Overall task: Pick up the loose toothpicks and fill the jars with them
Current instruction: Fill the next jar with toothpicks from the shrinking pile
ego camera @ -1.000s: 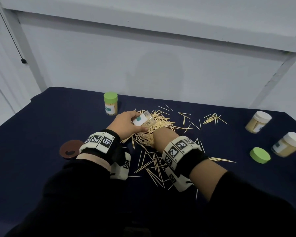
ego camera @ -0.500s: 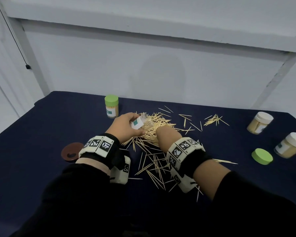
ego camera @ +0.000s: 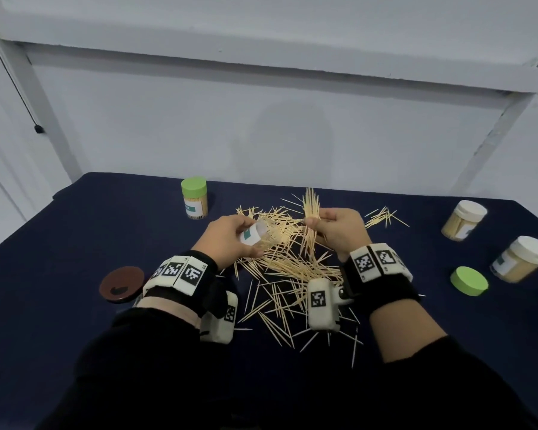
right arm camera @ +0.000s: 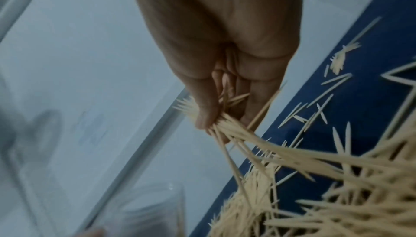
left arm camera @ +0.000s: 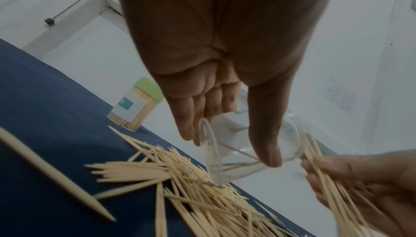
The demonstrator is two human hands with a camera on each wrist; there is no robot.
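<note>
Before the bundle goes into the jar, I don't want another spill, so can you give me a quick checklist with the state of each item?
1. Left hand has a firm grip on the clear jar: ok, fingers and thumb wrap it.
2. Jar mouth open and facing the right hand: ok, no lid on it.
3. Toothpick bundle pinched securely: ok.
4. Bundle sticks aligned: not ok, they fan out in the right wrist view.
5. Room left in the jar: ok, only a few sticks inside in the left wrist view.
6. Matching lid within reach: cannot tell; a green lid lies loose to the right.
</note>
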